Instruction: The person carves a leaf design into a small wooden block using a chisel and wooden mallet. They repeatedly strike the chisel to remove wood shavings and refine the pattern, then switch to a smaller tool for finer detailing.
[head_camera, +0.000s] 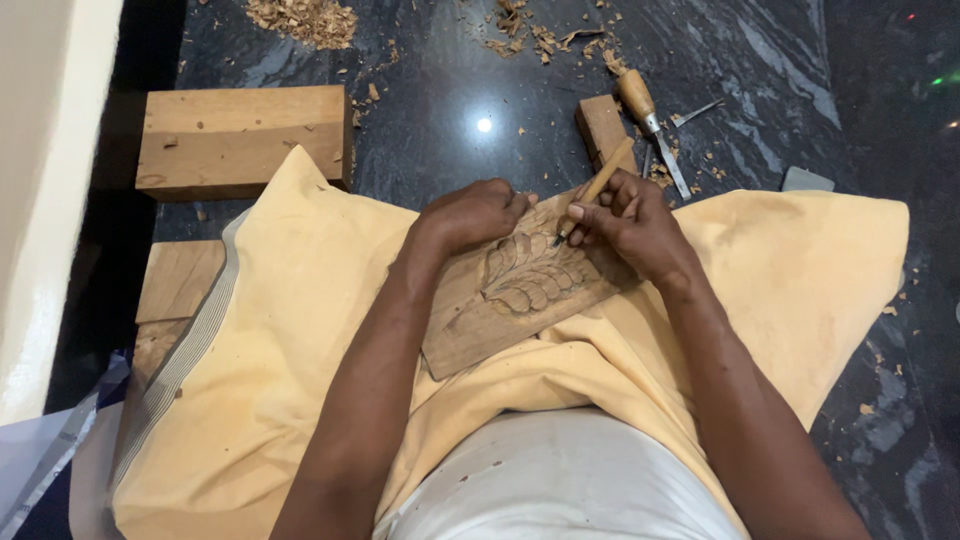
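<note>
Flat brown wooden panel with carved leaf relief lies on yellow cloth over lap. Left hand presses panel's top edge. Right hand grips wooden-handled carving chisel, tip on carving.

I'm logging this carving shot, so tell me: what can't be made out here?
Head view:
- Tip of the thin wooden-handled carving tool: too small.
- Far end of the flat carved wooden panel: hidden under the left hand and right hand.
- Pale wooden block: corner under the yellow cloth.
</note>
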